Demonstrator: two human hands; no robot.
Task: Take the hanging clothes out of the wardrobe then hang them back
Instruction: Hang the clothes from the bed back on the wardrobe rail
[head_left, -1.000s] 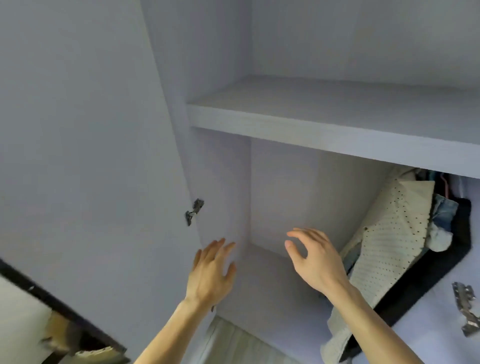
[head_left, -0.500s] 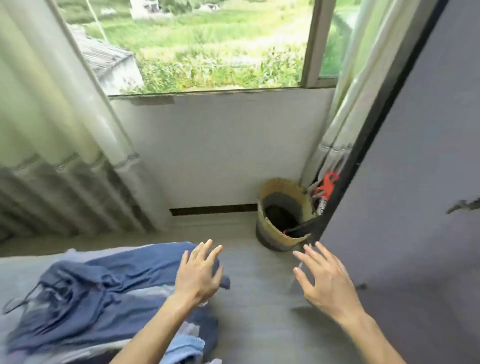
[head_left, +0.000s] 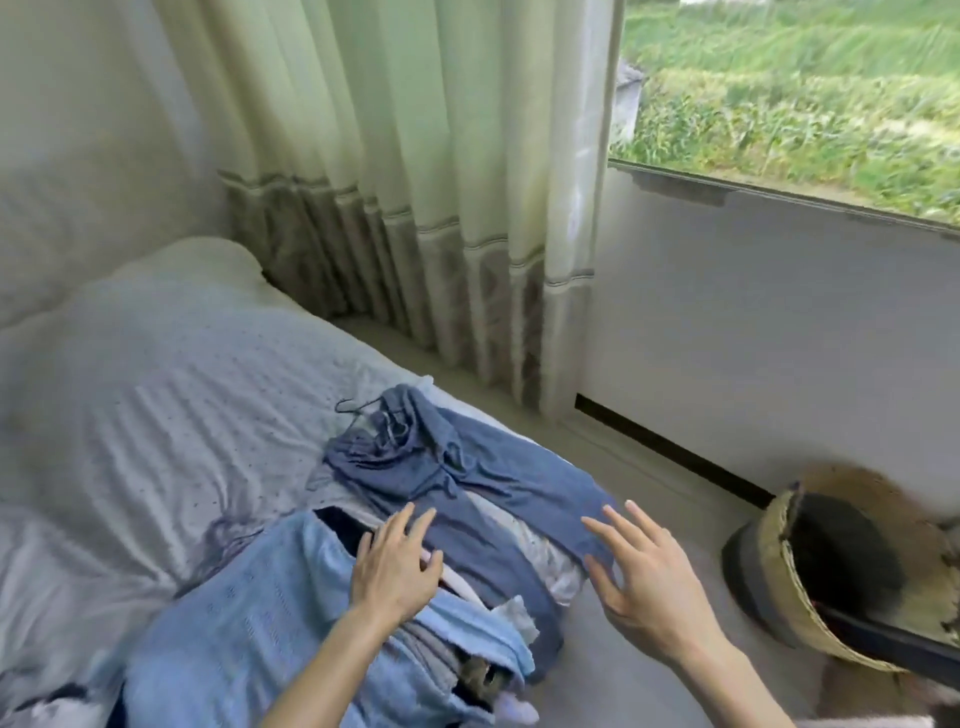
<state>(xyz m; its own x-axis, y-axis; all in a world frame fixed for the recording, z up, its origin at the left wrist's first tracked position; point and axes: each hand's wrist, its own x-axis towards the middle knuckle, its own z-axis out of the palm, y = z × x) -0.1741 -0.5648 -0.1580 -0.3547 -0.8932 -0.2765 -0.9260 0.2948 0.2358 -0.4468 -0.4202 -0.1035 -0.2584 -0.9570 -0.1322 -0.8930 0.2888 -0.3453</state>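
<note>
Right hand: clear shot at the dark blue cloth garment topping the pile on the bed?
Probably yes. The right hand is open at the edge of the dark blue garment, with nothing between them.

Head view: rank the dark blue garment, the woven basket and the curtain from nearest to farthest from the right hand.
1. Dark blue garment: on the bed, just left of the right hand, at its fingertips.
2. Woven basket: on the floor, to the hand's right.
3. Curtain: farthest, hanging beyond the bed.

Dark blue garment (head_left: 467, 483), light blue garment (head_left: 249, 613), dotted white bedsheet (head_left: 156, 374), pale green curtain (head_left: 389, 130).
</note>
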